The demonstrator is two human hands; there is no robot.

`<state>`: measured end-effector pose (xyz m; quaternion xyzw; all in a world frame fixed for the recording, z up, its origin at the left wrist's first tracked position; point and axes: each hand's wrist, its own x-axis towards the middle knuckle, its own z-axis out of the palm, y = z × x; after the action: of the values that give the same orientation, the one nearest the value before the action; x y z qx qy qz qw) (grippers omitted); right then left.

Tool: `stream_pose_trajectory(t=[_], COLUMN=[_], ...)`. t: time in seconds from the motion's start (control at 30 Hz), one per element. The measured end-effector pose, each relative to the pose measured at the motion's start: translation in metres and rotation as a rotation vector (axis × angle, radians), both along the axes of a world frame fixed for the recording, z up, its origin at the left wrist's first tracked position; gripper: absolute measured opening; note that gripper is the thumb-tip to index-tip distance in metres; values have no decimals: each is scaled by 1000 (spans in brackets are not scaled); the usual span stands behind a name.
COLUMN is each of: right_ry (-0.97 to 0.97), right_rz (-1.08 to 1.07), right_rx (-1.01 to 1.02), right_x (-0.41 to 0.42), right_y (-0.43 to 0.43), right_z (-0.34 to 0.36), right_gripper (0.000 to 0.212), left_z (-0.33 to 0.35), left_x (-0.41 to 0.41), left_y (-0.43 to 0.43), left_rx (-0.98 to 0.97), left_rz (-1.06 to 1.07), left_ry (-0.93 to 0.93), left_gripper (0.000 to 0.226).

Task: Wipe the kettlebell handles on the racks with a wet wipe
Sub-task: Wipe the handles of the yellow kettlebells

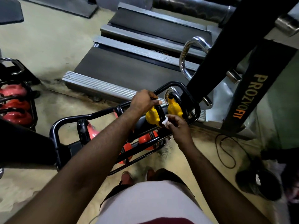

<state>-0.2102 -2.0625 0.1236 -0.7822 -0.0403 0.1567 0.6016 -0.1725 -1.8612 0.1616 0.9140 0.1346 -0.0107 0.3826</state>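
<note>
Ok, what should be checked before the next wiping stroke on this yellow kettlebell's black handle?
1. White wet wipe pinched in right hand: ok.
2. Wipe touching the black handle of the nearer yellow kettlebell: ok.
3. Left hand gripping the handle's top: ok.
4. Kettlebell seated firmly on the black tubular rack: cannot tell.
5. Second yellow kettlebell, chrome handle, already wiped: cannot tell.

Head-worn wide view, looking steeply down, close over the rack [72, 118], edges seemingly warped

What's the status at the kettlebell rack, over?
Left hand grips yellow kettlebell by black handle. Right hand pinches wet wipe against that handle. Second yellow kettlebell beside, not blocking.
</note>
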Motion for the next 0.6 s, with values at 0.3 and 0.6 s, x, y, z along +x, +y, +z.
stream_pose_trajectory(t=[0.3,0.6], right_ry=[238,-384], right_rz=[84,95], right_rx=[-38,-366], right_x=[55,-19], right_y=[31,1], right_z=[24,-17], right_gripper=[23,29], left_z=[-10,-10], left_x=[-3,-5], left_y=[-1,1], left_rx=[-68,-109], left_rz=[-13,38], left_ry=[15,30], left_gripper=[36,40])
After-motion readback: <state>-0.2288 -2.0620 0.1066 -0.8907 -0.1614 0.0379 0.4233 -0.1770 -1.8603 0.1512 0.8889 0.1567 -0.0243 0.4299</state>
